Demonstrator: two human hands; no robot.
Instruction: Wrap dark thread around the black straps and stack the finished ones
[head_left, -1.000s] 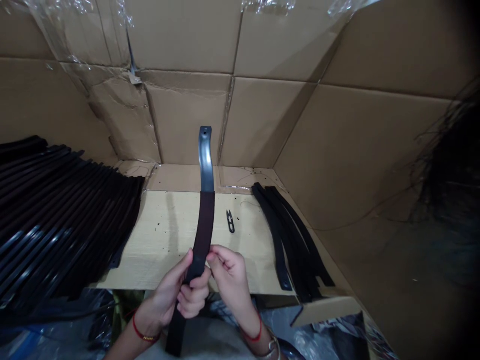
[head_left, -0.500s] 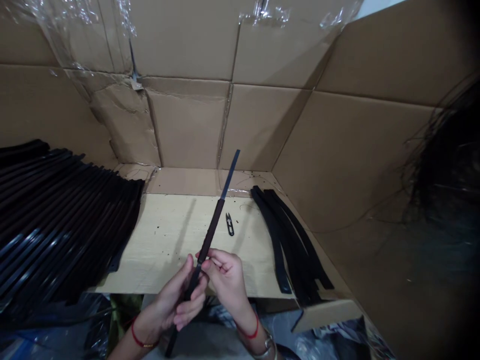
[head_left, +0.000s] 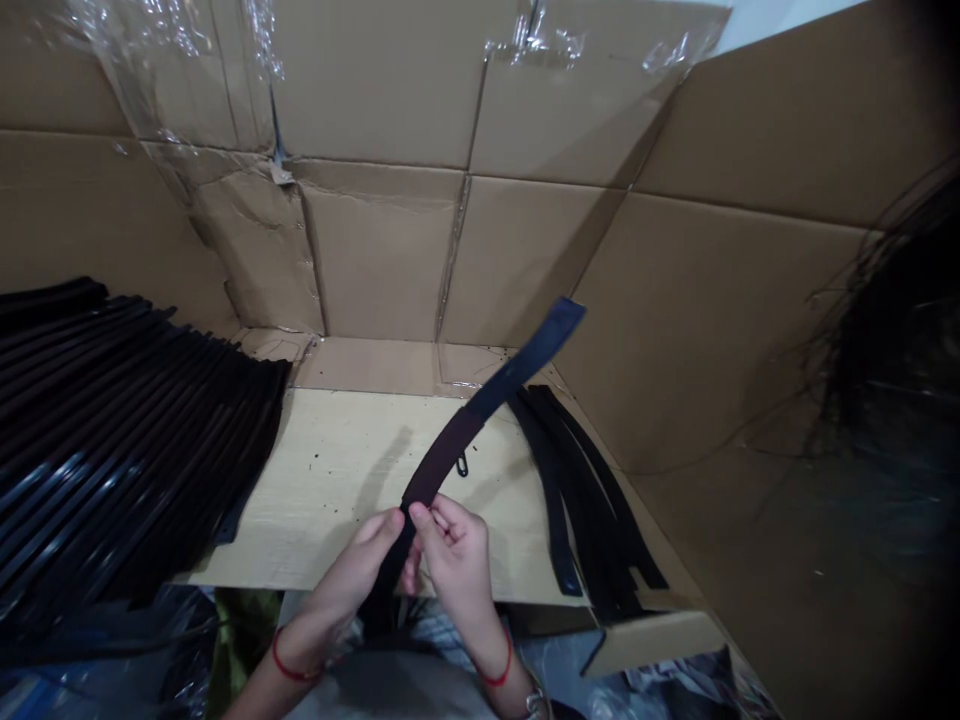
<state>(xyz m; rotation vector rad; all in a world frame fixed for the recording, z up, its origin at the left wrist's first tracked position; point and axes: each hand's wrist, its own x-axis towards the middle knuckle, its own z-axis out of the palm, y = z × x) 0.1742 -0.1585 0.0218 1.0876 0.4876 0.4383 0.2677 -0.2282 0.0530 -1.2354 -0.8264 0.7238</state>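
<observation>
Both the left hand point(head_left: 361, 558) and the right hand point(head_left: 456, 550) grasp one dark curved strip point(head_left: 451, 445), thumbs below its maroon stretch, over the near edge of the counter point(head_left: 322, 510). Beyond, a dense row of dark strips point(head_left: 165, 450) lies left, a smaller bunch point(head_left: 594, 520) right. The held strip partly hides snips point(head_left: 463, 473); cardboard walls point(head_left: 382, 260) stand behind.

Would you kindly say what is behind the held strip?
Cardboard, pale board and a small black tool, whose looped end shows; the strip covers its other end.
</observation>
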